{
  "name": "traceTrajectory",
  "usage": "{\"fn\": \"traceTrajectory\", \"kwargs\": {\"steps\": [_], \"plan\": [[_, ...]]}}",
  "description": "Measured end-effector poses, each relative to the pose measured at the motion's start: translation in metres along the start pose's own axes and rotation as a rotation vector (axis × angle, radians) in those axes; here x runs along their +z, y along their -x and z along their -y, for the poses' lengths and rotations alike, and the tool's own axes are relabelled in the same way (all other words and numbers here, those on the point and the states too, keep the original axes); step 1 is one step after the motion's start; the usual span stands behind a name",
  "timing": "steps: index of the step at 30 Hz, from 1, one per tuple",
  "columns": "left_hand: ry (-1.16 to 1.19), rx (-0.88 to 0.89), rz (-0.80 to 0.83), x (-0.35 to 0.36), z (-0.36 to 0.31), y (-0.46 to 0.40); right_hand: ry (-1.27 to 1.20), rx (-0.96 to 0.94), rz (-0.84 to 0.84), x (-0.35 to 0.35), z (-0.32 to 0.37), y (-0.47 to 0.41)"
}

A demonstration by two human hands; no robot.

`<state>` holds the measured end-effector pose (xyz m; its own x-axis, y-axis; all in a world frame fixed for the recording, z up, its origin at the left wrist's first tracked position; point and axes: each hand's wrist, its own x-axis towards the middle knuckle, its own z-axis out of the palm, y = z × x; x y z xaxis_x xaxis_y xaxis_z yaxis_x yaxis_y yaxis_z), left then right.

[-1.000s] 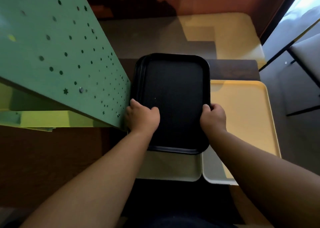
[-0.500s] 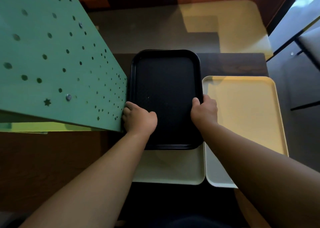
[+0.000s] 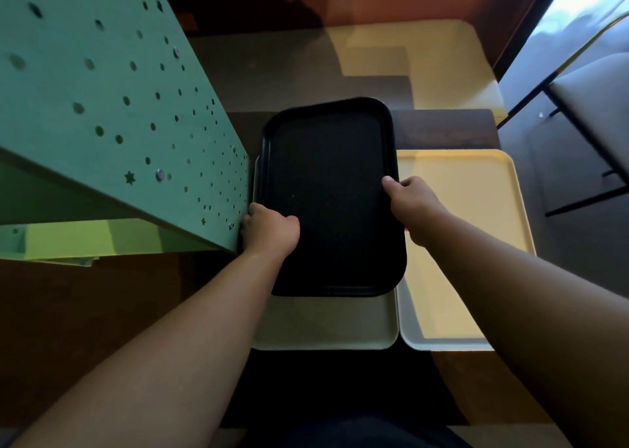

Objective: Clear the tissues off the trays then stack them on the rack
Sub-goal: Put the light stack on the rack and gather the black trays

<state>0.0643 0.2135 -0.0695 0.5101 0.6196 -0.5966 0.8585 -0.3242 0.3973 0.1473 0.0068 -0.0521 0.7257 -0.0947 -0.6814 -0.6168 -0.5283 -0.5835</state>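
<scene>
A: What is being held?

B: A black tray (image 3: 326, 195) is gripped at both long edges. The left hand (image 3: 270, 231) is closed over the left rim, near the lower half, with the thumb laid on the inner surface. The right hand (image 3: 413, 202) is closed over the right rim a little higher up, thumb on top, fingers curled under.

A: Where is the black tray placed?

B: It is seen over a pale grey tray (image 3: 323, 325), whose near end is left uncovered below it. Whether the two are touching cannot be told. The black tray is turned slightly, its far end angled to the right.

A: What is found beside it?

B: Just to the right, a cream tray (image 3: 476, 216) is laid flat, side by side with the grey one. To the left, a green panel (image 3: 102, 107) dotted with round and star-shaped holes is seen, its lower corner right beside the left hand. A dark wooden surface (image 3: 442, 127) is visible past the trays.

A: Are tissues seen on any tray?

B: The visible tray surfaces are bare.
</scene>
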Motion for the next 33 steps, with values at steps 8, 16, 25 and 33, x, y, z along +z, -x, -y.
{"fn": "traceTrajectory", "kwargs": {"steps": [8, 16, 25, 33], "plan": [[-0.039, 0.088, 0.039, -0.017, 0.016, 0.028, -0.090, -0.016, -0.062, -0.017, -0.012, 0.052], [0.021, 0.114, 0.385, -0.044, 0.030, 0.053, -0.024, 0.035, -0.196, -0.038, -0.022, 0.098], [0.188, 0.013, 0.470, -0.078, 0.032, 0.090, -0.054, 0.025, -0.136, -0.071, -0.034, 0.130], [0.604, 0.058, 0.623, -0.123, 0.020, 0.150, -0.362, 0.037, 0.151, -0.126, -0.031, 0.151]]}}
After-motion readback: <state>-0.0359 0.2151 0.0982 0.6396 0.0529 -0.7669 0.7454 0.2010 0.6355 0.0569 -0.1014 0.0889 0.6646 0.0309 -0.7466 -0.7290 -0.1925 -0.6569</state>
